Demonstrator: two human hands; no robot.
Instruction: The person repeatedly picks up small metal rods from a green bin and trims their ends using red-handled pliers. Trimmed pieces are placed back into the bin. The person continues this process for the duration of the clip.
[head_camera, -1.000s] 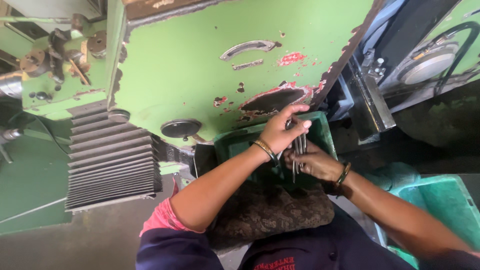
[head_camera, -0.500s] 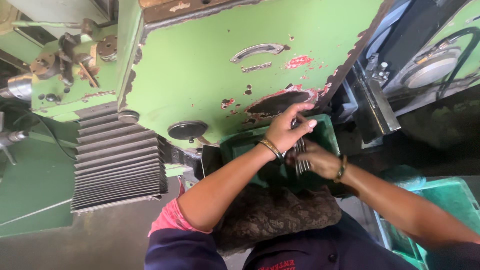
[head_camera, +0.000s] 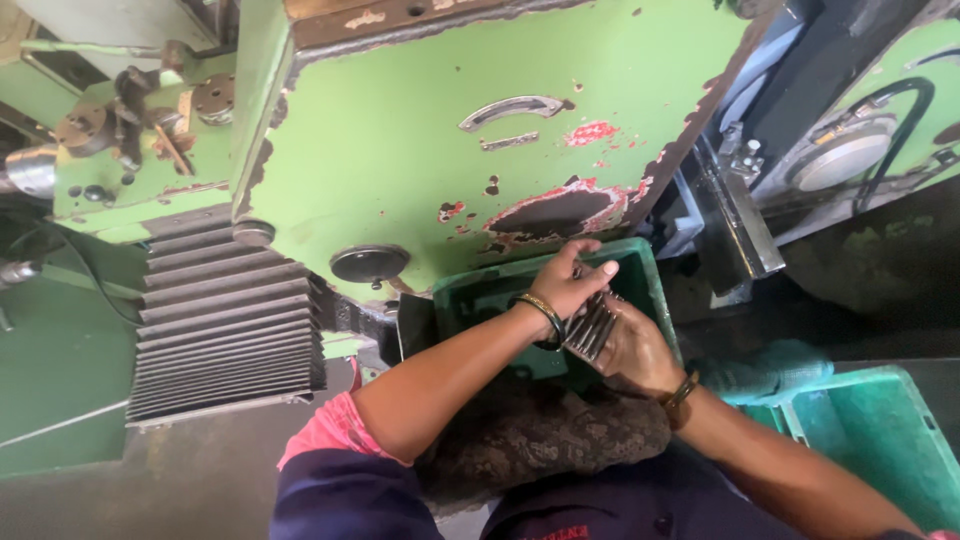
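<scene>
My right hand (head_camera: 638, 352) cups a bundle of thin dark metal rods (head_camera: 590, 330), which slants across its palm. Above it, my left hand (head_camera: 568, 284), with a bangle on the wrist, curls its fingers over the upper ends of the rods. Both hands meet over a dark green plastic crate (head_camera: 478, 300) that sits against the foot of a green machine. What the crate contains is mostly hidden by my hands and arms.
The chipped green machine body (head_camera: 400, 140) fills the view ahead, with a black pleated bellows (head_camera: 225, 320) at its left. A second teal crate (head_camera: 885, 440) stands at the lower right. A patterned dark cloth (head_camera: 540, 440) lies over my lap.
The rod bundle has tipped from nearly upright to a slant in my right hand. My left hand has shifted slightly over its top end. Both hands stay over the crate.
</scene>
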